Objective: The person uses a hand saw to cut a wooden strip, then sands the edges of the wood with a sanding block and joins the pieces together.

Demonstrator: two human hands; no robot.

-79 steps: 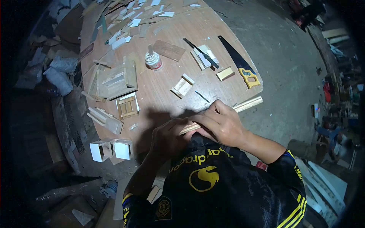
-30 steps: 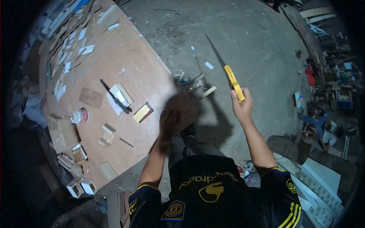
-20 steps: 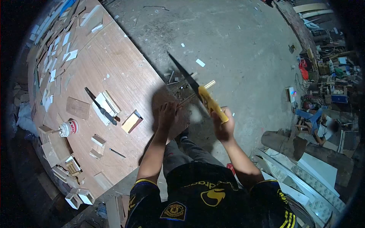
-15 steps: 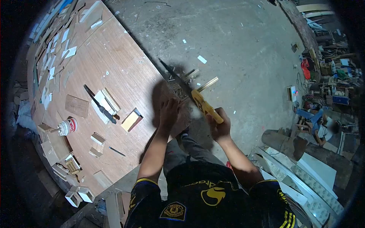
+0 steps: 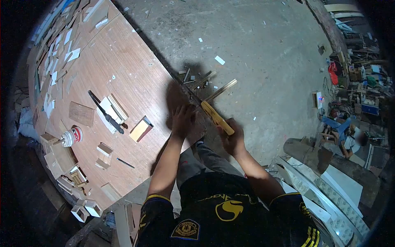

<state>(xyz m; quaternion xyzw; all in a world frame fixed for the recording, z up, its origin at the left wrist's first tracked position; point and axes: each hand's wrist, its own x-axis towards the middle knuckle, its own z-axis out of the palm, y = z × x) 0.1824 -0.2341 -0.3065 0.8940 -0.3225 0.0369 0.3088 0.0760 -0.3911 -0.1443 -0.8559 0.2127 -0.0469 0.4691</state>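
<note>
My right hand [image 5: 233,138] is closed round the yellow handle of a handsaw [image 5: 216,117]. Its dark blade runs up and left along the table's edge, and the far part is hard to make out against the shadow. My left hand [image 5: 183,121] rests at the corner of the wooden table [image 5: 135,61], its fingers bent down close to the blade. What lies under those fingers is too dark to see. Beyond the blade, a pale wood strip [image 5: 224,89] and several short offcuts lie on the floor.
On the table are a dark-handled tool [image 5: 106,113] lying over pale wood pieces, a small wooden box [image 5: 141,129], a pen [image 5: 125,163], a white-and-red can [image 5: 73,136] and scattered scraps. Boards [image 5: 325,197] are stacked at lower right. Another person [image 5: 352,142] sits at far right.
The saw and my right hand have moved slightly left and down. The blade, earlier plain against the floor, now sits lower in the shadow by the table edge. My left hand stays nearly in place.
</note>
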